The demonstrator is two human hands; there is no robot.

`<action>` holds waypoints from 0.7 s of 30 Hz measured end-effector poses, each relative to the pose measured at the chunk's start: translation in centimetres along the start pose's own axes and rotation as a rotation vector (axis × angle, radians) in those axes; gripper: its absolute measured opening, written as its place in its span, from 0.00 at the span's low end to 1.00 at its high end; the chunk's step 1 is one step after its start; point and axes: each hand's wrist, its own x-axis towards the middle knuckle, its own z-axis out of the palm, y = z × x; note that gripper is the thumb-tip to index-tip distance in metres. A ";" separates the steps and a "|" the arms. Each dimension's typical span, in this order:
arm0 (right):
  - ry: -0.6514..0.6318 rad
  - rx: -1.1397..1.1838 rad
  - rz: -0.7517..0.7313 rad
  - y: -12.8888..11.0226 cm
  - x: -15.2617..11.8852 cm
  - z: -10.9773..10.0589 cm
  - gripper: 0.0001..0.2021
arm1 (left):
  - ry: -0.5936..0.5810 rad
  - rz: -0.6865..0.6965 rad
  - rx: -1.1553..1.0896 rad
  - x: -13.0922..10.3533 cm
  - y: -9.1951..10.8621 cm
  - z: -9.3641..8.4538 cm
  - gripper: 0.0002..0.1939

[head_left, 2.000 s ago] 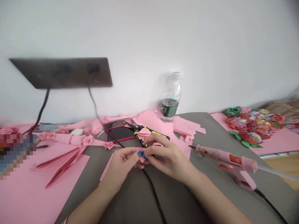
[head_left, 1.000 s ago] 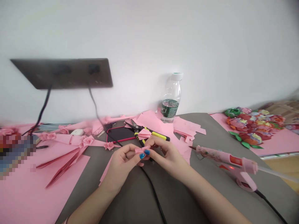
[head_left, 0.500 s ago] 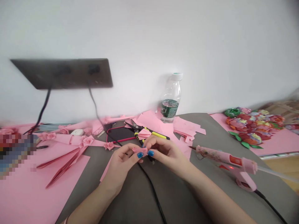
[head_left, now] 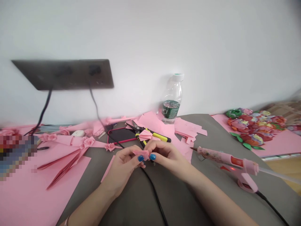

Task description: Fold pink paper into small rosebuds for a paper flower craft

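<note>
Between my two hands is a small folded piece of pink paper [head_left: 141, 153], pinched at both ends. My left hand [head_left: 125, 163] grips its left part with thumb and fingers. At the right end, my right hand [head_left: 166, 157] pinches the paper with its thumb against the fingertips. Just beyond the fingers lie pliers with black and yellow handles [head_left: 160, 136], with a folded pink paper piece [head_left: 145, 135] on top. A phone with a pink edge [head_left: 122, 135] lies to their left, and a black cable [head_left: 152, 188] runs beneath my hands.
A pink glue gun [head_left: 228, 160] with a lit red light lies on the right. Behind stand a plastic bottle [head_left: 171, 108] and pink paper scraps [head_left: 188, 128]. Colourful paper flowers [head_left: 256, 125] lie far right; pink paper roses [head_left: 87, 142] and sheets lie left.
The fingers of my right hand have shifted slightly on the pink paper, and both hands sit a touch lower. Everything else looks the same.
</note>
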 end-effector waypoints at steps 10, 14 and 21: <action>0.036 -0.073 0.010 -0.3 -0.1 0.1 0.16 | -0.043 -0.004 -0.059 0.0 -0.6 -0.6 0.09; 0.132 -0.144 0.003 0.2 -0.2 0.1 0.15 | 0.025 0.019 -0.042 0.2 -0.7 -0.6 0.10; 0.193 -0.238 -0.102 0.3 -0.1 0.3 0.08 | 0.174 0.062 -0.017 0.4 -0.9 -0.7 0.11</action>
